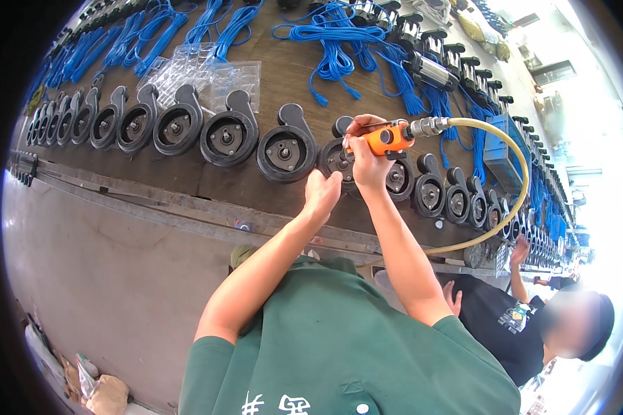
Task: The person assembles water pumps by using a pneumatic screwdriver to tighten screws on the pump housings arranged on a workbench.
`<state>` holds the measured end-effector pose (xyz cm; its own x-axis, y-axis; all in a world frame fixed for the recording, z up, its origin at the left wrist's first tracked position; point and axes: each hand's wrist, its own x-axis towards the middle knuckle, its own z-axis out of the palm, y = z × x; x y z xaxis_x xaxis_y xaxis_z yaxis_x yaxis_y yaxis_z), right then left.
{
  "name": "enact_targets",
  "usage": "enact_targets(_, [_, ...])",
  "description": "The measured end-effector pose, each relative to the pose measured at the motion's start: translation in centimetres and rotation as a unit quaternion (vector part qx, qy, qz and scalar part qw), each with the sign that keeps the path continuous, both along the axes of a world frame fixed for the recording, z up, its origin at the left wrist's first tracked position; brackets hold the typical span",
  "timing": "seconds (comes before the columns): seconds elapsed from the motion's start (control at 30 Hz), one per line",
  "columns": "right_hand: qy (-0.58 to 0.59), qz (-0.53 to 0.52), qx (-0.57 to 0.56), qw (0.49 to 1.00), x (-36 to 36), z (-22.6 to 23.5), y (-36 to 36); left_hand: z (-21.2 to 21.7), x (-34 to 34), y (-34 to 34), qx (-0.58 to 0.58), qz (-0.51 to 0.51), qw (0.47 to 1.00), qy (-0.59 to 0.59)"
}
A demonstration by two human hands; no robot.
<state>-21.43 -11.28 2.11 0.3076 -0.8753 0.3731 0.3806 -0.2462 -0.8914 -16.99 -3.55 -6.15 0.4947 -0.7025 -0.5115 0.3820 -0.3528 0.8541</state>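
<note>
Left: a row of black housings [136, 123] runs along the near edge of the counter [284, 72], open round faces up and necks mostly pointing away. Probably set like that so each centre stays in easy reach. Clear plastic sheets [239, 77] sit behind them, out of the row. Blue cords [336, 43] are bundled further back, likely to keep loose ends off the working edge.

Middle: left hand [321, 194] is at the near rim of one housing, the worked housing [333, 158], in line with the rest. Its fingers are bent in close together; can't tell if they pinch the rim or just brace it. Looks like a steadying hold.

Right hand [371, 166] has its fingers wrapped round an orange tool [387, 140], held over that same housing. Tip is hidden by the hand, so contact is unclear.

Right: the yellowish hose [525, 162] leaves the tool via a metal fitting [429, 126] and loops wide, which seems to keep it off the faces. More housings continue past it, near a blue crate [503, 153]; co-worker [488, 315] beyond.
</note>
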Motion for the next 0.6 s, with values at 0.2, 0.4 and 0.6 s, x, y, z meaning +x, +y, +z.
enact_targets(0.2, [-0.010, -0.010, 0.000, 1.000, 0.0, -0.4, -0.1, 0.2, 0.0, 0.1, 0.032, -0.015, 0.999, -0.017])
enact_targets(0.4, [-0.009, 0.002, 0.005, 1.000, -0.1, -0.7, -0.5, 2.2, 0.4, 0.6, 0.014, -0.029, 0.999, -0.001])
enact_targets(0.6, [0.000, 0.015, 0.010, 1.000, 0.2, -0.3, -0.4, 2.1, 0.4, 0.6, 0.012, -0.019, 1.000, -0.014])
